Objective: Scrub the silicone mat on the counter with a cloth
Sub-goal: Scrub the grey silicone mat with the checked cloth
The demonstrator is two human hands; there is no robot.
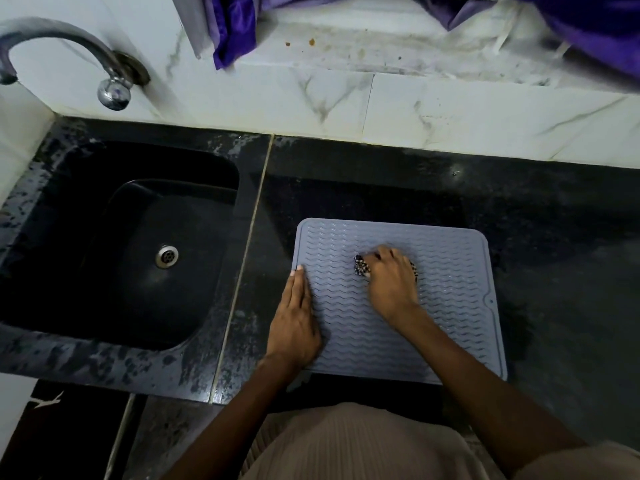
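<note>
Grey rectangular silicone mat with wavy ridges point(433, 327) lay flat on the black speckled stone tabletop point(519, 209), near its front edge, right of the black sink basin point(104, 209). Left hand point(294, 320) rested palm down on the mat's left border, fingers straight and released, partly overlapping the tabletop. Right hand point(391, 278) was at mat centre, fingers curled over and grasping a dark patterned bunched cloth point(362, 265), pressed against the ridges. Chrome wall tap point(69, 53) stood above the sink.
</note>
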